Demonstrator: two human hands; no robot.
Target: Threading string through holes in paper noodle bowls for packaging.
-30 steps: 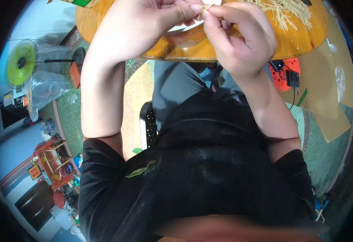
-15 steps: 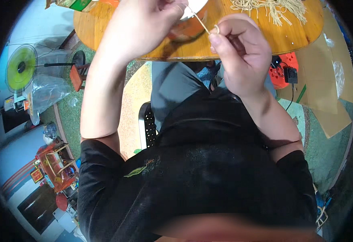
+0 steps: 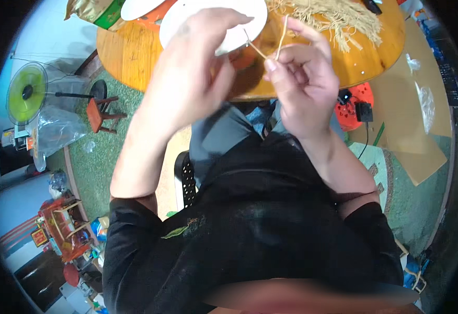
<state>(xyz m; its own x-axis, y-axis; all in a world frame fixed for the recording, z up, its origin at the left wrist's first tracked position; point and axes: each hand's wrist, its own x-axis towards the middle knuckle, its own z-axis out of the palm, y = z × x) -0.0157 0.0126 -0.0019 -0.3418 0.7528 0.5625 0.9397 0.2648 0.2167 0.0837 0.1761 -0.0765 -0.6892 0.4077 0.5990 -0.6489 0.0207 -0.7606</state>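
Note:
My right hand (image 3: 307, 83) is closed in a pinch on a thin beige cord (image 3: 282, 39) just past the table's near edge. One length of the cord rises from the fingertips, and another slants left to a small thin tip above the white plate (image 3: 174, 23). My left hand (image 3: 190, 78) is open, its fingers apart and somewhat blurred, partly covering the plate. No cord shows between its fingers. A loose bundle of similar beige cords (image 3: 339, 21) lies on the table beyond my right hand.
The wooden table (image 3: 127, 60) has a curved edge. A green and gold packet (image 3: 101, 15) stands at its far left. On the right are a red stool (image 3: 365, 97) with a black adapter (image 3: 364, 112) and flattened cardboard (image 3: 412, 104). A fan (image 3: 26, 93) stands left.
My left hand has come off the cord and opened, moving nearer. My right hand keeps its pinch while the cord, formerly stretched between both hands, now has a free length standing up. More of the plate shows.

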